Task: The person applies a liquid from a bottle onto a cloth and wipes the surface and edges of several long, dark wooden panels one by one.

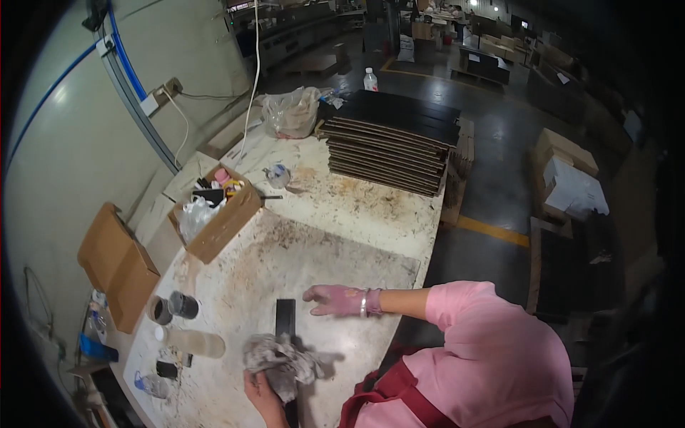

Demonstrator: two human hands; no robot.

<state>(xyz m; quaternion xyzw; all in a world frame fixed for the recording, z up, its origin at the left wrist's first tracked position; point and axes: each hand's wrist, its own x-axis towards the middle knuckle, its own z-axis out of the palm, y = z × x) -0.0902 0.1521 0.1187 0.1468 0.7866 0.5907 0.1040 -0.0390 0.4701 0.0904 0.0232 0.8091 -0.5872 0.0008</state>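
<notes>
My bare left hand [261,391] grips a crumpled grey-white rag [280,359], its fingers closed at the rag's lower left side. The rag lies across a narrow dark strip [285,314] on the worktable [335,246], hiding its middle; one end sticks out above and more shows below. To the right of the strip's upper end is my right hand [335,299] in a stained pink glove, a pale band at its wrist. Its thumb and fingers are apart, with nothing visible between them.
Left of the rag stand two dark jars [183,305], a cloudy bottle [203,343] lying over, and a clear plastic bottle [152,386]. A cardboard box [225,225] of supplies sits beyond. Farther off are stacked dark panels [392,146] and a plastic bag [290,112].
</notes>
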